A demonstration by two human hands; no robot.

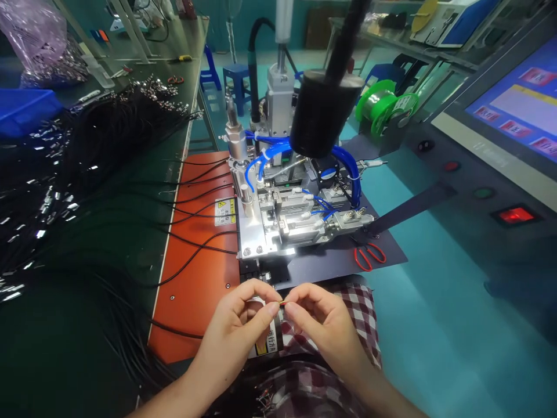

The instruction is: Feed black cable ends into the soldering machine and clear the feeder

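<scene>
In front of the machine (261, 229), my left hand (237, 328) and my right hand (331, 328) meet with thumbs and forefingers pinched. Between their fingertips show the ends of thin coloured wires (282, 302), with red and yellow-green visible. A black cable (176, 330) runs over the orange plate and passes out of sight at my left wrist; whether it joins these wires I cannot tell. Several more black cables (200, 247) lie across the orange plate (191, 278) into the machine's left side.
Bundles of black cables (122, 125) with shiny ends cover the bench at left, near a blue bin (28, 110). Red-handled scissors (369, 256) lie right of the machine. Behind them stand a green wire spool (385, 107) and a control screen (517, 98). A black cylinder (324, 116) hangs overhead.
</scene>
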